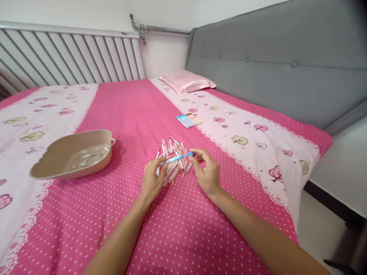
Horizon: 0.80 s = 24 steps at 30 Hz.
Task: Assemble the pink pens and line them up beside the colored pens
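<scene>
A slim blue pen (176, 158) is held level between my two hands, above the bed cover. My left hand (153, 177) pinches its paler end between thumb and fingers. At the other end, the thumb and forefinger of my right hand (207, 172) close on the darker blue tip. Right below the pen, a loose heap of pink and white pen parts (172, 173) lies on the dotted pink cloth, partly hidden by my hands. Farther off, a neat row of blue and brown-ended pens (188, 120) rests flat on the cover.
To the left stands a beige plastic basin (71, 172) with several small white and dark bits inside. A pink pillow (187, 81) lies by the grey headboard (272, 65). The patterned bed cover (120, 103) reaches back to a white radiator (71, 57).
</scene>
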### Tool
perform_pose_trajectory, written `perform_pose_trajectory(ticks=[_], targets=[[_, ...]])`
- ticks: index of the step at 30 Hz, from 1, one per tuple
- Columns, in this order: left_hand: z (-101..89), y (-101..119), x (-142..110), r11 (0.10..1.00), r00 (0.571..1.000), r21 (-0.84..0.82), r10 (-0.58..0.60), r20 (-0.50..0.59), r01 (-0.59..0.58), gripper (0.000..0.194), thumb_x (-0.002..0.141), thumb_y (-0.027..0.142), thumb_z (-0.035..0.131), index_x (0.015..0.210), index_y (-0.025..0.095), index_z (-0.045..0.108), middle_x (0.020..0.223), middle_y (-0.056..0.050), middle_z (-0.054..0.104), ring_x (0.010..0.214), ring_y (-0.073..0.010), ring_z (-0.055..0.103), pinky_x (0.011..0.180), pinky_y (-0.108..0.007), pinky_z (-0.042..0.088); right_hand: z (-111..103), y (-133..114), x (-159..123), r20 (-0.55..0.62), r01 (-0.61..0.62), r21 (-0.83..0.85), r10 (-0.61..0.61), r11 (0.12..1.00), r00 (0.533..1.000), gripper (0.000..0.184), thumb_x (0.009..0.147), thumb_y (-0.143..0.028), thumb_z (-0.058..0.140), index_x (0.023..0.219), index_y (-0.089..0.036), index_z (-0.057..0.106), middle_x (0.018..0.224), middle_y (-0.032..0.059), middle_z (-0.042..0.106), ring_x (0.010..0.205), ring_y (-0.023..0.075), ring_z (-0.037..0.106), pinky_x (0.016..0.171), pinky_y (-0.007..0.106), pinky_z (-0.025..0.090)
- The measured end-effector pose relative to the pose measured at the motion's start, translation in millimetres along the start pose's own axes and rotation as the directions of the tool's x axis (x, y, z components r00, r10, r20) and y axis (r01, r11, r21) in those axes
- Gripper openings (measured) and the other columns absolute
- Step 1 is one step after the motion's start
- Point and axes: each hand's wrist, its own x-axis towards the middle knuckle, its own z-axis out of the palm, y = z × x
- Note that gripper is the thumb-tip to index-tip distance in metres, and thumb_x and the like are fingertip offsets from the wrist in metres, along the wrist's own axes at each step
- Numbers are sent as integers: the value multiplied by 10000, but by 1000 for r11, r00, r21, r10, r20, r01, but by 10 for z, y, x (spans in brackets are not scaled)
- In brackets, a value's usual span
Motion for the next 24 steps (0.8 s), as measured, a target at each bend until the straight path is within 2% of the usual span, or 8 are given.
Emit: perform_pose_trajectory(ticks=[12, 18, 24], targets=[[7, 5, 1, 998, 998, -18, 61, 1, -61, 236, 887, 311, 440, 1012, 199, 606, 993, -51, 683, 901, -201, 616, 815, -332, 447, 7, 7, -23, 37, 27, 14, -28, 1000, 999, 177, 866, -201, 566, 1035, -194, 615, 917, 29, 681, 747, 133, 626, 684, 258, 507], [15, 23, 0, 998, 999, -36, 42, 1, -42, 234, 876, 305, 453, 1007, 199, 616, 968, -57, 690, 877, -206, 621, 813, -343, 454, 8, 15, -15, 49, 24, 22, -25, 999, 998, 191, 859, -193, 575, 1043, -181, 628, 932, 42, 687, 770, 137, 635, 705, 258, 515], [14, 49, 0, 996, 997, -84, 44, 60, -39, 259, 875, 314, 467, 1018, 172, 629, 917, -73, 693, 819, -208, 632, 743, -321, 471, 3, 13, -34, 73, 16, 8, -16, 1000, 997, 260, 864, -205, 573, 1116, -204, 638, 962, 41, 705, 753, 141, 649, 713, 272, 536]])
